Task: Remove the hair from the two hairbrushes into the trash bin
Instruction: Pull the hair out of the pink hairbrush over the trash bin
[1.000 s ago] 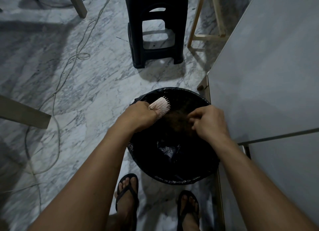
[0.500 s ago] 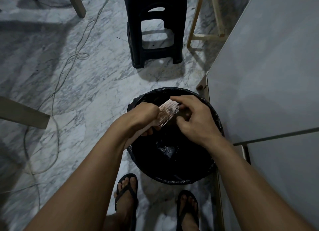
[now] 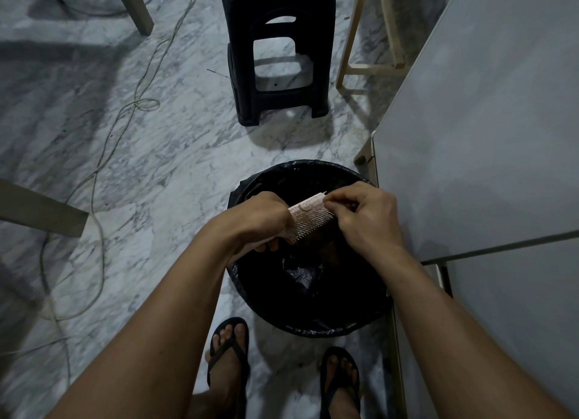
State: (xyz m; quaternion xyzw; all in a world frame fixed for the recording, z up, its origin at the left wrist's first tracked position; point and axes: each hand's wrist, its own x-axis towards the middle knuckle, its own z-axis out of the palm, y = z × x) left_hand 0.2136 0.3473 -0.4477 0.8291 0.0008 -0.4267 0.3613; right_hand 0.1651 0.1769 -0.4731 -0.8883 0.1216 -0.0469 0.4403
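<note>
Dim rm: grey marble floor w/ loose cables, black plastic stool, grey tabletop on rt

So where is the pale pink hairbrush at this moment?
In the head view, the pale pink hairbrush sits at centre, above the black-lined trash bin, gripped by the left hand, with the right hand at its tip.

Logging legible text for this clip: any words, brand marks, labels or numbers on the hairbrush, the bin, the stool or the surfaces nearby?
None can be read.
The pink hairbrush, held in the left hand while the right hand picks at its bristles: no print shows.
The trash bin with its black liner: no label visible.
The black plastic stool: no marking visible.
The grey tabletop: plain.
</note>
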